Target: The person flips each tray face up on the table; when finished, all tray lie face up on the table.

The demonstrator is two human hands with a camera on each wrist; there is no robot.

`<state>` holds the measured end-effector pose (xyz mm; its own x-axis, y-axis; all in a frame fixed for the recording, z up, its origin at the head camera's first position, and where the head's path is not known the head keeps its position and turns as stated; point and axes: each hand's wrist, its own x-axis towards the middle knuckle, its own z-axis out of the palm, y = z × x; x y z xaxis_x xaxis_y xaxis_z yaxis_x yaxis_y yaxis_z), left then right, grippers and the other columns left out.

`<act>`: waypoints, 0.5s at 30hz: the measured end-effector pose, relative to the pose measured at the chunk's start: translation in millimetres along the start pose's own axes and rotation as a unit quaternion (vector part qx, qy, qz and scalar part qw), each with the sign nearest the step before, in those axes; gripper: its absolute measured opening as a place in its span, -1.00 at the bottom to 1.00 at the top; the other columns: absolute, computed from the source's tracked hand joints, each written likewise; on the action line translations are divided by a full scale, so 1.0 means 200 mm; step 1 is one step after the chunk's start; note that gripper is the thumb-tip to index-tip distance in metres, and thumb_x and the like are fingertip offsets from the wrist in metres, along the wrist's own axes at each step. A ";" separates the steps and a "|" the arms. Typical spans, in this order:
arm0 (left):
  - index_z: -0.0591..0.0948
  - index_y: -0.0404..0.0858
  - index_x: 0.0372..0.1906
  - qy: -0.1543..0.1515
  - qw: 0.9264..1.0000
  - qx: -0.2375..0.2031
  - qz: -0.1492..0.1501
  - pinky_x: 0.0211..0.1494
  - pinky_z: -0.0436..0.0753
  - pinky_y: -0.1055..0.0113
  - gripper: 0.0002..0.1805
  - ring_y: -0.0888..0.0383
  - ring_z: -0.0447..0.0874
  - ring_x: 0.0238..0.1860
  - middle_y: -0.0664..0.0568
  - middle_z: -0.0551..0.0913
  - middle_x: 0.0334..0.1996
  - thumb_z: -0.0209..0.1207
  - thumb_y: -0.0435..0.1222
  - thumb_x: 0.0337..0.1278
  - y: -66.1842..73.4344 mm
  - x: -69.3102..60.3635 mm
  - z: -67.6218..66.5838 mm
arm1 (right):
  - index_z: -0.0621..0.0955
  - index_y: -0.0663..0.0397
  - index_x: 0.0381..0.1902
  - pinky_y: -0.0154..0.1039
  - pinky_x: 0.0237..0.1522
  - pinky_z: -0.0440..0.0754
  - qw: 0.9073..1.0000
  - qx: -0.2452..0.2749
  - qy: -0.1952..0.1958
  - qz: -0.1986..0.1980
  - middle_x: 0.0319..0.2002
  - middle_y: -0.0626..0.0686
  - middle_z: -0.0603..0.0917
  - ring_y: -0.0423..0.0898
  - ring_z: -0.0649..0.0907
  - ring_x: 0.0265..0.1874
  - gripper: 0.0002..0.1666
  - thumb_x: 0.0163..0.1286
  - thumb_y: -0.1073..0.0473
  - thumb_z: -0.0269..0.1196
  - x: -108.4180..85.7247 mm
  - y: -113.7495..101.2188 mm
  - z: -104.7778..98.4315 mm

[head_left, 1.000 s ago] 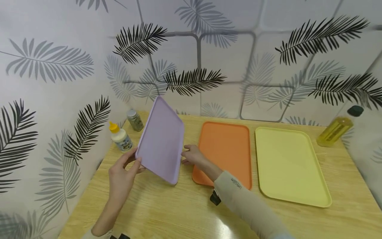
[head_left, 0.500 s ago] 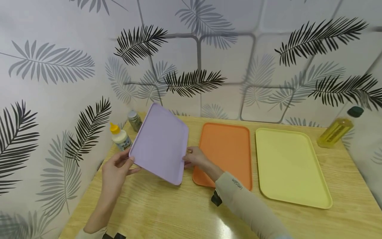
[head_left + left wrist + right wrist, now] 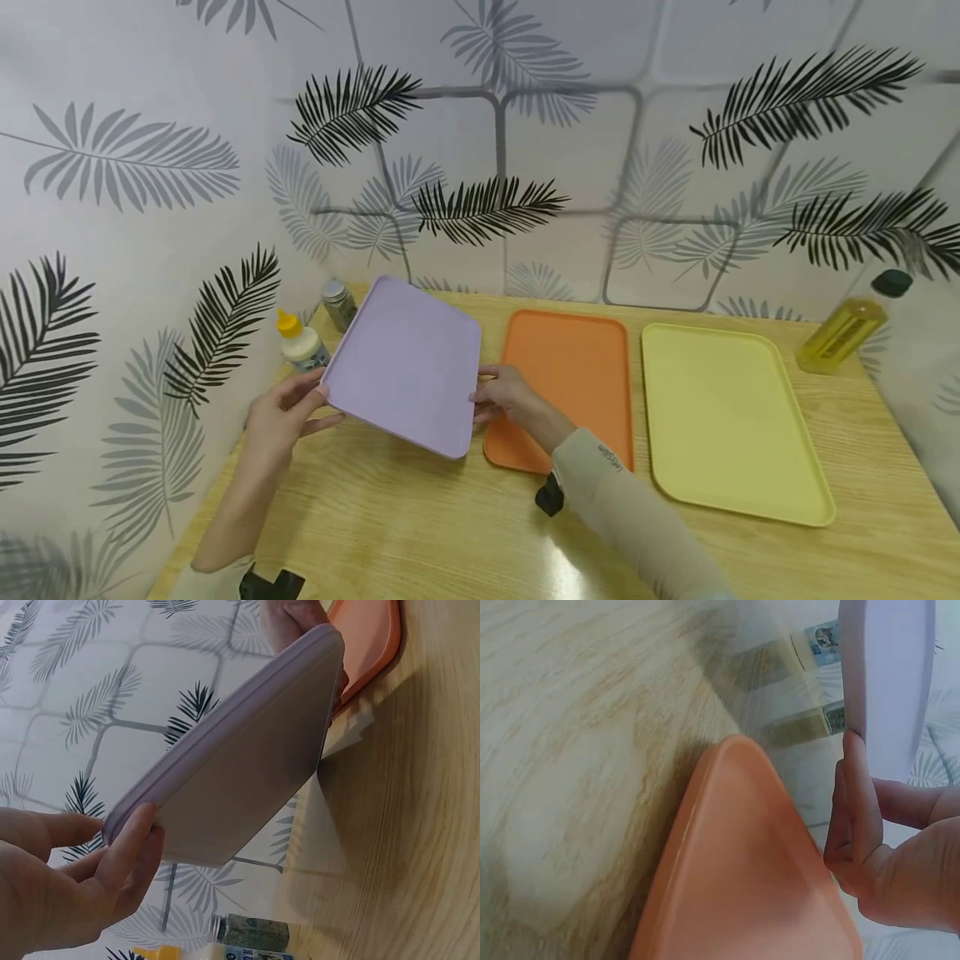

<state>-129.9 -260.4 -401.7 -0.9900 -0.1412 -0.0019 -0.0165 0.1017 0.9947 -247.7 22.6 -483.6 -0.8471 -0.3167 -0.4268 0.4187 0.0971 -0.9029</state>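
A lilac tray (image 3: 408,367) is held tilted above the wooden table, its left side higher than its right in the head view. My left hand (image 3: 272,427) pinches its near left corner between thumb and fingers; in the left wrist view the fingers (image 3: 135,859) lie under the rim and the tray's underside shows. On the opposite edge, my right hand (image 3: 513,398) grips the rim, with thumb and fingers (image 3: 859,795) on either side of it. Just beyond that hand an orange tray (image 3: 570,367) lies flat, partly covered by the right forearm.
A yellow tray (image 3: 727,417) lies flat to the right of the orange one. Behind the left hand stand a white bottle with a yellow cap (image 3: 303,346) and a small jar (image 3: 340,306). A bottle of yellow liquid (image 3: 843,332) stands far right. Leaf-patterned walls border the table (image 3: 420,517).
The lilac tray has tipped down from steep to flatter, its top edge lowering. My left hand has shifted left. My right hand has moved slightly right and now grips the tray's edge.
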 end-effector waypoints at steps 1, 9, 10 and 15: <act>0.37 -0.55 0.27 -0.010 1.000 0.007 -0.001 -0.13 0.69 0.20 -0.51 0.24 0.68 -0.19 -0.01 0.57 -0.07 0.06 -0.32 0.39 0.00 0.01 -0.01 | 0.32 0.37 0.34 -0.16 -0.52 0.71 1.000 0.002 -0.002 0.002 -0.35 0.29 0.71 -0.01 0.71 -0.58 -0.30 0.22 0.57 0.18 0.00 0.00 -0.01; 0.39 -0.44 0.32 -0.070 0.994 0.083 -0.029 -0.14 0.69 0.33 -0.46 0.31 0.63 -0.16 -0.24 0.52 0.12 0.04 -0.17 0.42 0.00 0.13 -0.06 | 0.32 0.32 0.36 -0.13 -0.49 0.71 0.999 0.024 -0.020 0.009 -0.33 0.22 0.70 0.01 0.72 -0.52 -0.29 0.23 0.57 0.18 -0.03 0.05 -0.05; 0.39 -0.42 0.32 -0.076 0.992 0.094 -0.032 -0.15 0.69 0.34 -0.46 0.32 0.63 -0.16 -0.23 0.53 0.12 0.06 -0.15 0.41 0.00 0.15 -0.06 | 0.31 0.32 0.36 -0.12 -0.49 0.71 0.999 0.026 -0.023 0.009 -0.32 0.22 0.70 0.01 0.72 -0.51 -0.29 0.23 0.57 0.18 -0.03 0.06 -0.05; 0.40 -0.41 0.32 -0.102 0.987 0.118 -0.048 -0.20 0.69 0.32 -0.45 0.30 0.61 -0.19 -0.19 0.55 0.10 0.07 -0.15 0.39 -0.01 0.25 -0.08 | 0.31 0.29 0.38 -0.11 -0.49 0.72 0.999 0.033 -0.015 0.007 -0.34 0.18 0.65 0.00 0.69 -0.52 -0.25 0.21 0.57 0.19 -0.04 0.07 -0.06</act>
<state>-178.1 -284.0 -403.1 -0.9895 0.0373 -0.1400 -0.1203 0.3265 0.9375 -239.6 37.7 -492.9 -0.8312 -0.3447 -0.4362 0.4516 0.0389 -0.8914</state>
